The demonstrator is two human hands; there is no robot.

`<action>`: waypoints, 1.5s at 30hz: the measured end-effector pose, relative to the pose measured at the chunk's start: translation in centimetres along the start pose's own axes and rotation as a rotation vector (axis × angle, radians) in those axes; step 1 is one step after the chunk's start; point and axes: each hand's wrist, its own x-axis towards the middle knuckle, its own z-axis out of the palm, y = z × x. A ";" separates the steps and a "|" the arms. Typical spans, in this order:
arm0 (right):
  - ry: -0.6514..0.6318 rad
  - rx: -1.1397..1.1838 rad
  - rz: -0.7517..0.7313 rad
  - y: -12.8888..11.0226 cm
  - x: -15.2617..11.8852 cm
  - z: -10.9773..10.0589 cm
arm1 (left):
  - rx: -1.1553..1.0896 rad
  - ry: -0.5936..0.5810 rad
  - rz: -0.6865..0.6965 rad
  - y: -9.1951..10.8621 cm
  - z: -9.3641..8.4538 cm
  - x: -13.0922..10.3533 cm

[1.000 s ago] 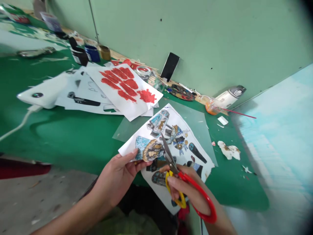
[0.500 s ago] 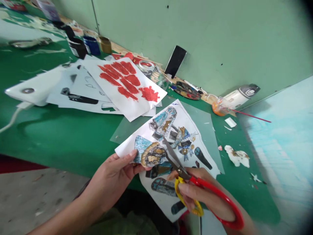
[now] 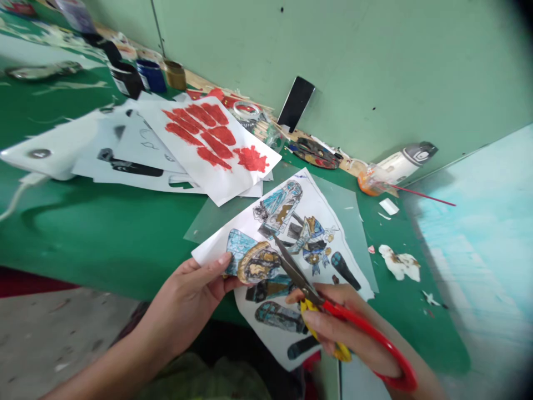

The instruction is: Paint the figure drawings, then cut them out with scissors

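A sheet of paper (image 3: 325, 219) with several coloured drawings of figures and parts is held up over the green table. My left hand (image 3: 195, 300) pinches its left edge, thumb on top, beside a drawing in blue and gold. In my right hand (image 3: 337, 316) are scissors (image 3: 297, 272) with one red and one yellow handle, fingers through the loops. Their blades lie across the paper just right of the blue and gold drawing, pointing up and left. They look nearly closed; where they meet the paper is hard to make out.
A sheet with red painted shapes (image 3: 216, 133) lies on other papers at the back left, beside a white device with a cable (image 3: 54, 144). Paint jars (image 3: 152, 75), a phone (image 3: 296, 103) and a white bottle (image 3: 402, 166) stand along the wall. Paper scraps (image 3: 400, 262) lie right.
The scissor blades have closed somewhat and the yellow handle has drawn in toward the red one. My left hand still holds the paper. The whole view has shifted slightly.
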 end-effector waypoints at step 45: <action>0.008 0.111 -0.070 0.6 -0.3 1.1 | -0.003 -0.122 0.041 0.1 -0.5 0.0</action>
